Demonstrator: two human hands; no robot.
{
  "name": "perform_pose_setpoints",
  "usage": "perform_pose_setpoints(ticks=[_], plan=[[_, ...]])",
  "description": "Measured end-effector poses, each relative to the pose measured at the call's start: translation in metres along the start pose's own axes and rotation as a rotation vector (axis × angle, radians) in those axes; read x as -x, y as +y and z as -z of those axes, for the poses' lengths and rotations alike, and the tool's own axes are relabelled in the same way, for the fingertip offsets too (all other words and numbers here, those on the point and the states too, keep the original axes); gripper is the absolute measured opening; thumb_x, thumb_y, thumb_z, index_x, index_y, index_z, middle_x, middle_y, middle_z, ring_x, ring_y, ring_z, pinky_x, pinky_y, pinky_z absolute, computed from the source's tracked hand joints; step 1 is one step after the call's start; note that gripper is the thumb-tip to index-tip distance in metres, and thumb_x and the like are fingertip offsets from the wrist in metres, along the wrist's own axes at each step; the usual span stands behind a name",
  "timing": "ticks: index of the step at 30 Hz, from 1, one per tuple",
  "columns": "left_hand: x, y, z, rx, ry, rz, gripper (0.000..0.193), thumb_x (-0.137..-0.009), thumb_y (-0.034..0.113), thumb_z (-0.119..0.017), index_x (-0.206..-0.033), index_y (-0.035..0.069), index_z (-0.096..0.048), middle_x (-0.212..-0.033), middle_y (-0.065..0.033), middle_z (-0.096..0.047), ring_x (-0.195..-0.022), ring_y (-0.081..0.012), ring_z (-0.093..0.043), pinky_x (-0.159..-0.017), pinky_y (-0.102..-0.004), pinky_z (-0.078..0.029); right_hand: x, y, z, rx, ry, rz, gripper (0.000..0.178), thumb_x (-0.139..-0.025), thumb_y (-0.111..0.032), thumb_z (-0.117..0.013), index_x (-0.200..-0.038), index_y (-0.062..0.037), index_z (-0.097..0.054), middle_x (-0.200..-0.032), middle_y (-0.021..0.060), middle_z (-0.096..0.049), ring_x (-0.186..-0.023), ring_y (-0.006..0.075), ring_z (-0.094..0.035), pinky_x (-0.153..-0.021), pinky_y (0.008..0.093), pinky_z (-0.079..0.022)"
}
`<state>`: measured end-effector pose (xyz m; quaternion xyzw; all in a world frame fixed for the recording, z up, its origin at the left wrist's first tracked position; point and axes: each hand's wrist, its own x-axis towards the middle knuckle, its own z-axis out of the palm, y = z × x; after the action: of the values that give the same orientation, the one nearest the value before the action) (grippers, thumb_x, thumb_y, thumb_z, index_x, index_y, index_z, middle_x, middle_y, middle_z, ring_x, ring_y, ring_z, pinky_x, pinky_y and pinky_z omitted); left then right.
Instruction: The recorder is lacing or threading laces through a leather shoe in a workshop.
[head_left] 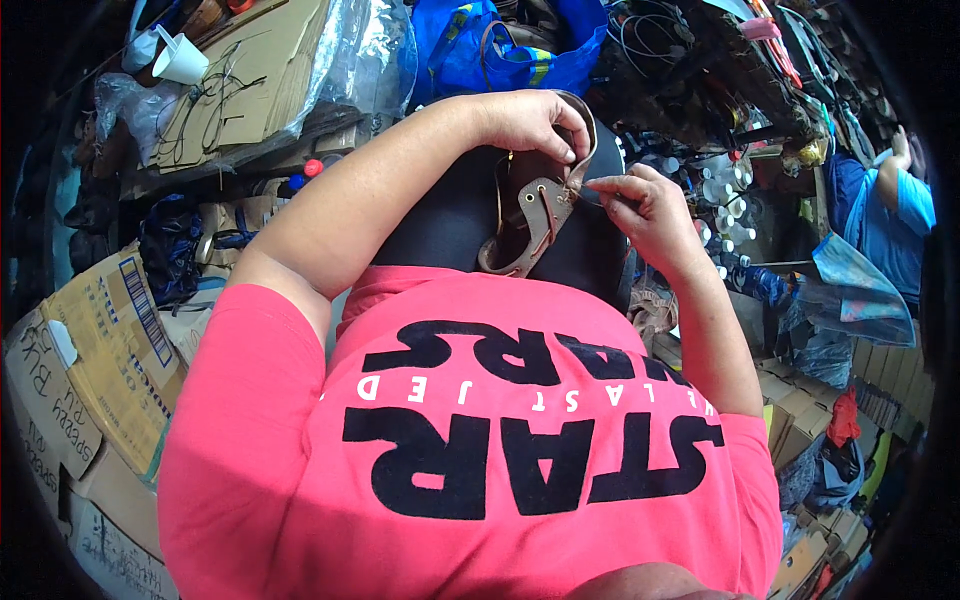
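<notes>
Brown leather sandal [532, 215] held over the lap, against black trousers, sole edge turned up. Strap piece with round punched holes seen at the middle; a curved brown strap arched over the top. Thin yellowish thread seen hanging at its left side. Gripped from above and pinched at its right edge.

Left hand [525, 122] curled in grip, right hand [640, 205] pinching

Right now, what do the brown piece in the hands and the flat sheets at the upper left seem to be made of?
The brown strap piece looks like leather: matte, stiff but curved, with punched holes and a thin cord. The flat sheets look like corrugated cardboard: tan, dull, with fold lines. The left hand grips the strap; the right hand pinches at it.
</notes>
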<state>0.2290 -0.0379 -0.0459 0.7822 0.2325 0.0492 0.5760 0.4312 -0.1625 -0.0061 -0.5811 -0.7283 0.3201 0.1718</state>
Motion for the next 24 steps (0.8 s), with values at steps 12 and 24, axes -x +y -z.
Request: perform_pose_setpoints(ticks=[12, 24], plan=[[-0.001, -0.002, 0.005, 0.057, -0.067, 0.043, 0.02, -0.084, 0.009, -0.064, -0.102, 0.003, -0.068, -0.095, -0.0033, -0.068, -0.088, -0.0106, -0.061, -0.084, -0.0271, -0.047, -0.009, -0.008, -0.007, 0.072, 0.001, 0.016, 0.018, -0.08, -0.009, -0.065, -0.096, -0.0083, -0.072, -0.078, 0.0112, -0.059, -0.071, 0.0263, -0.062, -0.065, 0.0343, -0.049], [-0.006, -0.014, 0.01, -0.044, -0.122, -0.066, 0.035, -0.075, 0.019, -0.075, -0.106, 0.006, -0.065, -0.104, -0.0095, -0.058, -0.102, -0.0205, -0.055, -0.092, -0.0327, -0.043, -0.019, 0.037, -0.015, -0.362, -0.12, -0.032, 0.02, -0.084, -0.005, -0.067, -0.103, -0.0095, -0.072, -0.082, 0.0012, -0.057, -0.082, 0.0116, -0.054, -0.076, 0.0247, -0.044]])
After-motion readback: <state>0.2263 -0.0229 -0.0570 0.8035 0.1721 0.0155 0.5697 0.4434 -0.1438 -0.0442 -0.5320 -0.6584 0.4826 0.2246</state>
